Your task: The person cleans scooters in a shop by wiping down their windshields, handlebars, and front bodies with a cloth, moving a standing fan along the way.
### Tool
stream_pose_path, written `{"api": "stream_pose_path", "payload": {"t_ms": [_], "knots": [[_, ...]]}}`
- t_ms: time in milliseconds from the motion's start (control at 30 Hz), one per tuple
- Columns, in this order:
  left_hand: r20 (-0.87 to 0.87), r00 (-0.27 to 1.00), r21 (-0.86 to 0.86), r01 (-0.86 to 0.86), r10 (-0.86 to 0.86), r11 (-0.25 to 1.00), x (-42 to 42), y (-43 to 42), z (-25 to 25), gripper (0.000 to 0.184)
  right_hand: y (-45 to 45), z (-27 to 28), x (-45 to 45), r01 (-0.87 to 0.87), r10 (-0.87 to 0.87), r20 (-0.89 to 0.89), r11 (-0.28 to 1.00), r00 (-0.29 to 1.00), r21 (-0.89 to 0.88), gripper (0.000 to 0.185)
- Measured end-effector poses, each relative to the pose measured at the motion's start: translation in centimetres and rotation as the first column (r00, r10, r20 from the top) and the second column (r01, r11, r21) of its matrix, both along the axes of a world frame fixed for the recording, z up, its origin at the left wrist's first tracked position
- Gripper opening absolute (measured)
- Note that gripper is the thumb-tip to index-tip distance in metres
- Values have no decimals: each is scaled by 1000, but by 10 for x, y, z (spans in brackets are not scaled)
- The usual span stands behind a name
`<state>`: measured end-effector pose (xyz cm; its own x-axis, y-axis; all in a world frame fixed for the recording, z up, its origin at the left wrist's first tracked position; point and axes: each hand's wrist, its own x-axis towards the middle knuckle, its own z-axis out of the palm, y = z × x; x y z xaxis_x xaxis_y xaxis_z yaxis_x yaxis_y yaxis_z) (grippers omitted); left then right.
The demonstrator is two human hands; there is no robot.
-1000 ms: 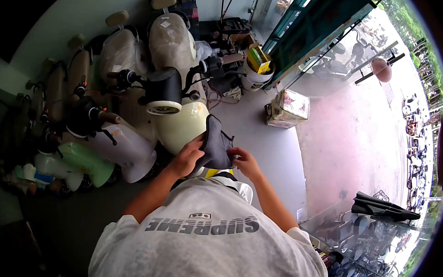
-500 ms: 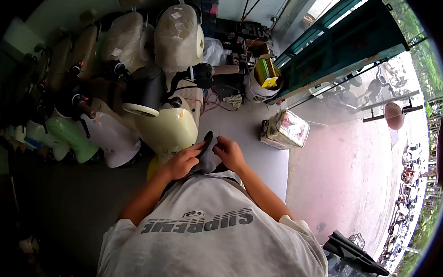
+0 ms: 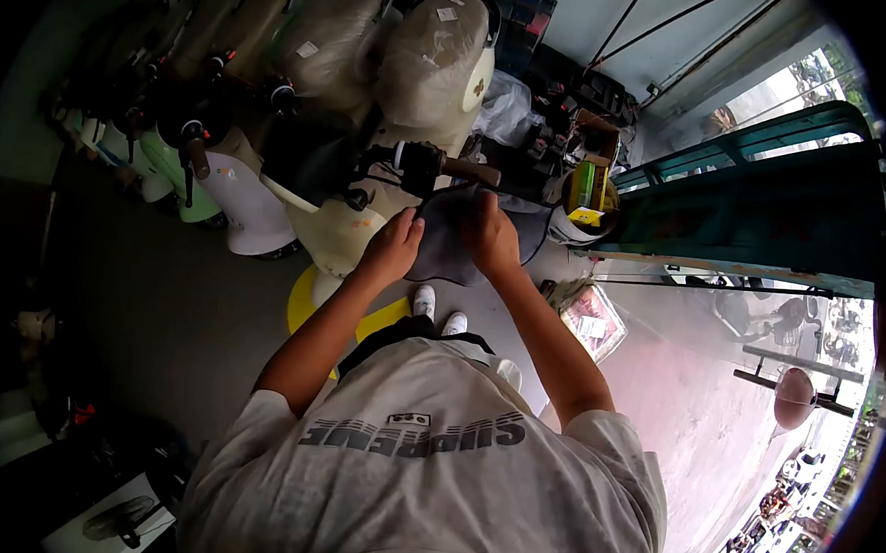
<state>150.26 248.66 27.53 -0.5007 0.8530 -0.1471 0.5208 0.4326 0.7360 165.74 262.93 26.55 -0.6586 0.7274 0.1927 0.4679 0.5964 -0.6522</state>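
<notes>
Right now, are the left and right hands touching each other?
Apart. The head view shows the left hand and right hand separated, with dark fabric visible between them.

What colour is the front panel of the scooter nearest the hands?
Cream, seen best in the head view.

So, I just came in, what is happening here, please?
A person is holding a dark, cloth-like piece with both hands, the left hand at its near-side edge and the right hand gripping its upper part. It is spread out beside the handlebar of a cream scooter. More scooters stand in a row to the left.
</notes>
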Motion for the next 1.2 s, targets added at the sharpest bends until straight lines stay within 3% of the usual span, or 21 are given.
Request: {"api": "stream_pose_path", "payload": {"t_ms": [33,100,133,167,300,367,400,467,567,633,700,833,967,1100,1200], "knots": [[9,1000,84,10,-11,996,-9,-3,-8,34,-4,-22,-10,-12,12,-4,1000,1000,-1,29],[-24,1000,132,-14,18,991,-26,-11,-11,29,2,-50,-33,-122,125,-10,978,992,170,27],[-38,999,120,-33,38,992,-36,-14,0,28,4,-47,-38,-119,107,124,988,986,95,22],[-49,997,109,-50,56,993,-46,-18,11,28,3,-46,-41,-117,105,122,988,987,101,22],[-514,848,309,46,126,950,-114,-22,29,39,18,-37,-56,-311,296,273,950,915,12,16],[-560,805,275,-46,199,960,-144,-17,26,49,17,-31,-55,-327,311,223,944,924,38,15],[-688,689,289,-30,230,957,-150,-11,30,63,20,-29,-56,-323,302,221,944,927,63,15],[-688,682,281,-64,248,957,-167,1,42,68,24,-30,-55,-356,337,317,934,887,3,15],[-701,649,199,-222,297,955,-189,7,38,92,27,-39,-52,-343,315,359,939,879,16,14],[-710,639,132,-290,295,948,-190,9,38,97,26,-46,-45,-346,300,329,934,895,88,14],[-720,634,127,-279,282,952,-194,11,38,98,22,-49,-39,-304,266,249,944,931,128,13],[-708,642,136,-286,295,948,-192,11,35,94,23,-64,-24,-239,233,264,971,936,-7,17],[-693,663,118,-285,284,951,-193,13,32,91,22,-60,-9,-202,197,283,979,939,-11,22],[-714,645,93,-300,273,949,-194,13,28,90,20,-53,-18,-239,239,241,971,941,-27,24],[-709,662,47,-300,243,953,-192,13,35,86,23,-54,-42,-315,288,323,948,902,35,20]]}}
